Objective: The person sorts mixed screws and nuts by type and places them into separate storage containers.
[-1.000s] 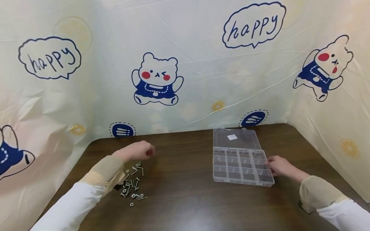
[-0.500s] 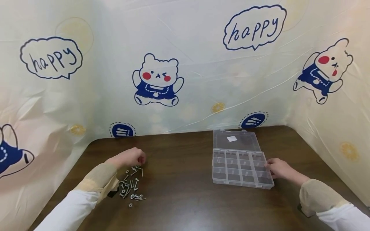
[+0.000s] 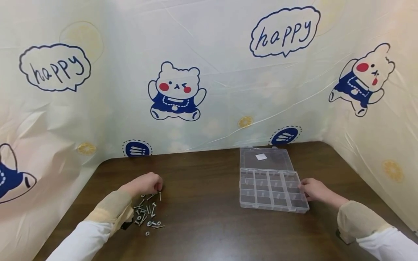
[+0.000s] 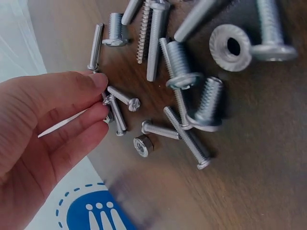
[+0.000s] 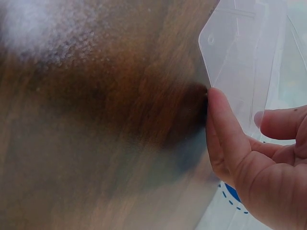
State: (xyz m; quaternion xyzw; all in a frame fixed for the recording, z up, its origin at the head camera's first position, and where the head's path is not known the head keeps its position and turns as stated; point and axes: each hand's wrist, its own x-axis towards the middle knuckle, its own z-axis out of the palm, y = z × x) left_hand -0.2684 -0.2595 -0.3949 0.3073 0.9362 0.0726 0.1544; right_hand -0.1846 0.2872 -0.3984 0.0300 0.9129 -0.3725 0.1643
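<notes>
At the left of the table, my left hand (image 3: 145, 183) reaches down at the far end of a loose pile of screws (image 3: 152, 210) and nuts. In the left wrist view, its thumb and fingers almost meet over several thin screws (image 4: 118, 115); whether one is pinched between them is hidden. A small nut (image 4: 143, 146) and a flange nut (image 4: 230, 48) lie close by. On the right, my right hand (image 3: 315, 189) grips the side wall of a clear plastic compartment box (image 3: 274, 208), thumb on one face and fingers on the other. The box's compartments look bare.
The box's transparent lid (image 3: 279, 161) lies folded back behind it, bearing a small white label (image 3: 261, 156). Beneath everything is a dark wooden table (image 3: 202, 224). A patterned curtain (image 3: 222, 90) hangs along its back and sides.
My left hand has moved down and slightly left, from above the table onto the far end of the screws. My right hand stays on the box, which has hardly shifted.
</notes>
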